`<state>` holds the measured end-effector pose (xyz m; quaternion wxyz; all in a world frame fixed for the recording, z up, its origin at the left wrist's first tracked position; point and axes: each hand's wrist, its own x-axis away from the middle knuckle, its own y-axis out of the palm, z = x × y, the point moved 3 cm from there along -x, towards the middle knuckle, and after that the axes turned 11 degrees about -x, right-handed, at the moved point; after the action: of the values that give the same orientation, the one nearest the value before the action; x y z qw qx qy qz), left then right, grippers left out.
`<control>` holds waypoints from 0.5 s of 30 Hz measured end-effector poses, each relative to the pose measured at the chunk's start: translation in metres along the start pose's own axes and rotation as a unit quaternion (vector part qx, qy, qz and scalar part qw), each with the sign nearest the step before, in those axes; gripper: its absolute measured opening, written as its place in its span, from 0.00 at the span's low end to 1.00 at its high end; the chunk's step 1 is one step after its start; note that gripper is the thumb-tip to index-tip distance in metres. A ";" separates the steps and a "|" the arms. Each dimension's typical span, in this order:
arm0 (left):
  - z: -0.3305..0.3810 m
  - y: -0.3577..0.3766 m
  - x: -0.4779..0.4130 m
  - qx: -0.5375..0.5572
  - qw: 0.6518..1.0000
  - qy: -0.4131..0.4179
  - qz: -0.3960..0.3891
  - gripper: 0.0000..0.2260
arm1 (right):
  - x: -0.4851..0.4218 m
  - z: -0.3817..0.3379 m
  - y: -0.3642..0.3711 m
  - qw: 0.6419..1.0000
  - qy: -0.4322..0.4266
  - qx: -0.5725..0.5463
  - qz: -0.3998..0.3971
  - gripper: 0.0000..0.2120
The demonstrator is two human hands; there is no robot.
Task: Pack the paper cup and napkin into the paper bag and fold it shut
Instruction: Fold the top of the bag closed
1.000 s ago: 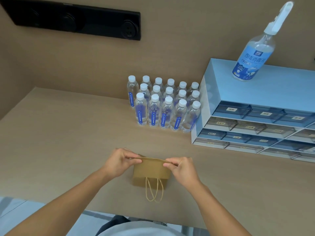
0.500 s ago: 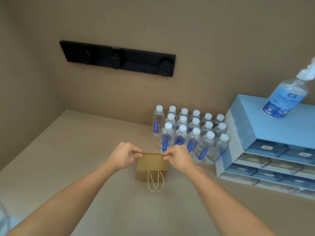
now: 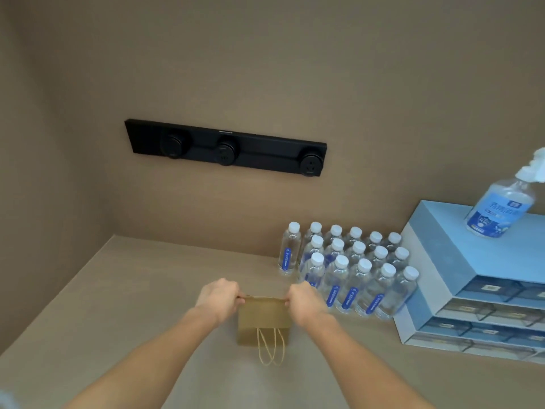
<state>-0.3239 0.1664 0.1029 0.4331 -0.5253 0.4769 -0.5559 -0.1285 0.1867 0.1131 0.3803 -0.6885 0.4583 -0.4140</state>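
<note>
Two bare hands hold a brown paper bag (image 3: pixel 264 315) by its top corners in the head view. The left hand (image 3: pixel 218 296) pinches the bag's top edge at its 9 o'clock corner, and the right hand (image 3: pixel 305 301) pinches the 3 o'clock corner, both closed tight on the paper. The bag stands on the tan table (image 3: pixel 124 296), its top edge pressed flat and closed between the hands, its twine handles (image 3: pixel 271 346) hanging down the near face toward 6 o'clock. What is inside the bag cannot be seen. At 2 o'clock from the bag stands a block of water bottles (image 3: pixel 348 267), just beside the right hand. At 3 o'clock sits a blue drawer cabinet (image 3: pixel 442 261) with a spray bottle (image 3: pixel 498 209) on top. A black socket strip (image 3: pixel 225 150) is on the wall at 12 o'clock.
</note>
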 end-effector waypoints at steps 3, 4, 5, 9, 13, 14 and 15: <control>0.000 -0.006 -0.004 -0.035 0.999 0.026 0.006 0.08 | 0.006 -0.005 0.001 0.999 0.014 0.035 0.021 0.11; 0.002 -0.006 -0.004 -0.048 0.998 0.029 0.002 0.08 | 0.008 -0.005 0.004 0.999 0.019 0.044 0.023 0.11; 0.003 -0.005 -0.004 -0.059 0.998 0.032 0.001 0.08 | 0.010 -0.006 0.007 0.998 0.024 0.053 0.025 0.10; 0.003 -0.007 -0.007 -0.078 0.996 0.047 -0.007 0.10 | 0.018 -0.011 0.005 0.995 0.027 0.089 0.041 0.10; 0.005 -0.011 -0.007 -0.105 0.992 0.066 0.001 0.10 | 0.023 -0.015 0.003 0.993 0.030 0.111 0.042 0.10; 0.007 -0.011 -0.006 -0.113 0.991 0.070 0.005 0.11 | 0.023 -0.016 0.003 0.992 0.028 0.115 0.043 0.10; 0.008 -0.013 -0.005 -0.119 0.990 0.075 0.009 0.11 | 0.024 -0.017 0.003 0.992 0.027 0.116 0.044 0.11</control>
<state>-0.3156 0.1730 0.1149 0.3354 -0.5259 0.5756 -0.5288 -0.1397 0.1612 0.1224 0.4629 -0.6077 0.4468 -0.4655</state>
